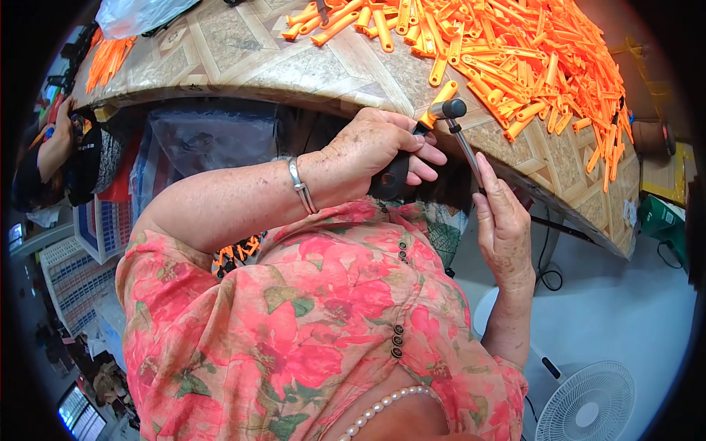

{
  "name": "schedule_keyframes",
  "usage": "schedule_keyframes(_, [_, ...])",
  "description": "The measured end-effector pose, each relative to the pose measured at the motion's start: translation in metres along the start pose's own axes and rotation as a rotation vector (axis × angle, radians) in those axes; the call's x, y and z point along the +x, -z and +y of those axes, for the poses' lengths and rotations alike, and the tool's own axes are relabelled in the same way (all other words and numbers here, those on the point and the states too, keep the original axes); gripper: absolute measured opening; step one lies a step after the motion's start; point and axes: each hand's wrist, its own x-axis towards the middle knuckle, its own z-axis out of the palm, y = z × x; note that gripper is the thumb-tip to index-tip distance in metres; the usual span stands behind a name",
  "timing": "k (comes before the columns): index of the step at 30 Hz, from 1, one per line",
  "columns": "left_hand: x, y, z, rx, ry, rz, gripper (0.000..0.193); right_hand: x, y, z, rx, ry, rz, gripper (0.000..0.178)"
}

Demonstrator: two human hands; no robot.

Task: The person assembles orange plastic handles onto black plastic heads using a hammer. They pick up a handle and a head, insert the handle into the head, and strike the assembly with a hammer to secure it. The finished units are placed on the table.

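Observation:
My left hand (379, 143) grips an orange plastic handle (443, 95) at the table's near edge, with a dark piece at its lower end. Below the palm hangs a rounded black part (390, 178); whether it joins the handle I cannot tell. My right hand (504, 220) is closed round the lower shaft of a small hammer (466, 151). Its black-tipped head lies against or just over the orange handle, close to my left fingertips.
A large heap of orange handles (529, 62) covers the right of the patterned table (235, 44). More orange pieces (110, 61) lie far left beside a clear plastic bag (140, 16). Another person's arm (57, 143) is at the left. A white fan (586, 414) stands lower right.

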Motion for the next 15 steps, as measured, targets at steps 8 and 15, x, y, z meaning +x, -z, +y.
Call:
schedule_keyframes(8, [0.001,-0.002,-0.001,-0.022,-0.002,0.021,0.023,-0.009,-0.003,-0.006,0.088,-0.005,0.111,0.057])
schedule_keyframes(15, [0.001,-0.002,-0.003,-0.034,-0.016,0.026,0.022,-0.004,-0.007,-0.005,0.037,0.054,0.101,0.059])
